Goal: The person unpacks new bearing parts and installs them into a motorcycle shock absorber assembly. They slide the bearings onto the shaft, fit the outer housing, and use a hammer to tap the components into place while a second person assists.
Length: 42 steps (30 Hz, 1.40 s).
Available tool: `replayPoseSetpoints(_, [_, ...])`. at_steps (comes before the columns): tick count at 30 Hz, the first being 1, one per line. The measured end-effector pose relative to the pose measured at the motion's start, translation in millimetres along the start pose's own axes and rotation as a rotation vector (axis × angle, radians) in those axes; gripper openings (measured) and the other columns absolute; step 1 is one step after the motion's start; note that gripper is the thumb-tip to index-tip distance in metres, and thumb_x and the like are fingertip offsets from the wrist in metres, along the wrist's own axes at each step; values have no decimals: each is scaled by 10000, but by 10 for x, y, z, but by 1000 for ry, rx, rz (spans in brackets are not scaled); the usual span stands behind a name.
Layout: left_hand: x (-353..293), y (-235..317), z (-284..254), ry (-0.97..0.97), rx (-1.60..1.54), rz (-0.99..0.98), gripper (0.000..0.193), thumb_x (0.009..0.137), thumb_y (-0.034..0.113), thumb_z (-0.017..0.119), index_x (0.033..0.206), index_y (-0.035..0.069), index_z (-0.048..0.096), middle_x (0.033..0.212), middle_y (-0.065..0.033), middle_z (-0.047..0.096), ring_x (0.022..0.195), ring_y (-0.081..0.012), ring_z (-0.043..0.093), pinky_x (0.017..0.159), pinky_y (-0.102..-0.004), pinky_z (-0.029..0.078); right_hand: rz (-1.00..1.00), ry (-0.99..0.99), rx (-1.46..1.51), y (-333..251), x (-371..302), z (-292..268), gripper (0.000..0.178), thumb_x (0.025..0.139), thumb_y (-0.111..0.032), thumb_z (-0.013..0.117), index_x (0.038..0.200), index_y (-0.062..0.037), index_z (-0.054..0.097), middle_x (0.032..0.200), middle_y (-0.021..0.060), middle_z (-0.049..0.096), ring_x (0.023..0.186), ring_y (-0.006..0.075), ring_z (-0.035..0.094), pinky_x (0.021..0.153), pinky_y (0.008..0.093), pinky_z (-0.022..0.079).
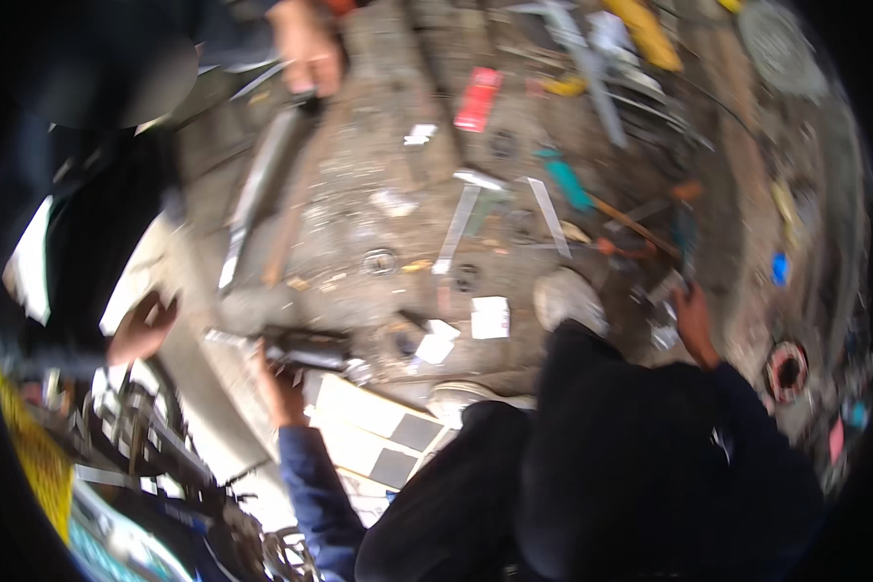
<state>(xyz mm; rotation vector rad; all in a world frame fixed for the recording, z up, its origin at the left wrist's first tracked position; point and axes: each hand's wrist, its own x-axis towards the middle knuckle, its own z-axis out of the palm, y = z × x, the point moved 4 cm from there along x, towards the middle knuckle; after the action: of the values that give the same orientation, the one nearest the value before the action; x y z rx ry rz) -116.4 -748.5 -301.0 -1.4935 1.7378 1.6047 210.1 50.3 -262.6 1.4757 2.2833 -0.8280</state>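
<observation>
My left hand point(279, 388) is wrapped round a dark metal cylinder point(306, 349) with a thinner, silvery end pointing left. The cylinder is held low over the near left of the work surface. My right hand point(695, 325) is at the right, beyond my knee, close to some small silvery pieces point(663, 325) and a screwdriver-like tool with an orange shaft point(635, 228). Motion blur smears its fingers, so a hold cannot be made out. White paper pieces point(490, 317) lie between my left hand and my shoe.
Another person's hand point(308, 53) holds a long silvery tube point(262, 189) at the upper left; a second hand point(144, 330) hangs below. A red packet point(477, 99), a green-handled tool point(563, 179), metal rings point(379, 262) and a metal caliper-like tool point(587, 73) lie on the stained ground.
</observation>
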Motion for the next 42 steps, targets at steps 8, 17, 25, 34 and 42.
replayPoseSetpoints(8, [-179,-75,166,56,-15,81,762,820,726,792,1358,200,668,1113,-32,643,957,-201,565,865,-371,412,-427,51,148,-1210,10,-139,429,1130,-335,569,1275,64,633,1098,188,696,1007,272,674,877,410,529])
replayPoseSetpoints(17, [-206,-125,-75,511,51,638,859,945,333,829,1529,-114,387,1417,-241,574,1305,-303,568,1127,-408,450,-1314,-259,-76,-5217,-231,826,293,1016,-205,678,1221,4,674,1095,233,713,987,438,709,872,532,556])
replayPoseSetpoints(25, [-889,-715,10,313,-65,445,517,994,204,759,1390,-78,584,1204,-154,712,881,-196,728,713,-301,576,-1410,-715,-378,-5843,-1010,1830,350,982,-203,680,1273,-11,705,1236,253,739,1114,435,726,987,512,576])
replayPoseSetpoints(34, [-1465,-1372,501,19,-272,2,292,1052,184,662,1259,-23,652,1049,-82,737,818,-166,703,706,-292,571,-1173,-1083,-316,-4224,-2310,3223,473,951,-260,734,1242,97,627,1071,321,742,1023,472,739,915,532,591])
replayPoseSetpoints(42, [-1321,-1264,485,-13,-234,83,335,1064,216,665,1300,-21,638,1067,-96,733,858,-186,721,746,-302,572,-1570,-804,-451,-4527,-2334,3652,389,888,-313,805,988,48,698,876,277,755,829,446,768,746,533,622])
